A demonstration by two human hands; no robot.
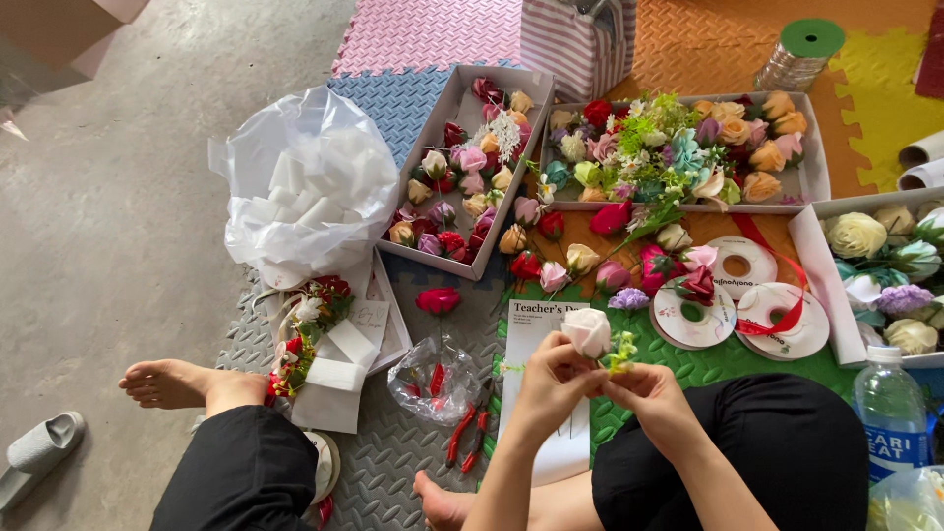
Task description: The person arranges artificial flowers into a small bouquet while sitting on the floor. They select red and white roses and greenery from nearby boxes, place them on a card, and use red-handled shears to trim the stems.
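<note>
My left hand (551,383) grips the stem of a pale pink artificial rose (587,330), holding it upright above a white printed card (546,393). My right hand (649,393) pinches a small sprig of yellow-green filler flowers (621,350) against the rose's right side. Both hands meet in front of my crossed legs in black trousers. The stems are hidden inside my fingers.
Two white trays (433,128) (811,177) of mixed artificial flowers lie ahead, a third (821,275) at right. Ribbon spools (693,315), loose roses, red pliers (464,438), a plastic bag of white foam blocks (310,187), a finished bouquet (305,344), a water bottle (890,413) and a grey slipper (39,452) surround me.
</note>
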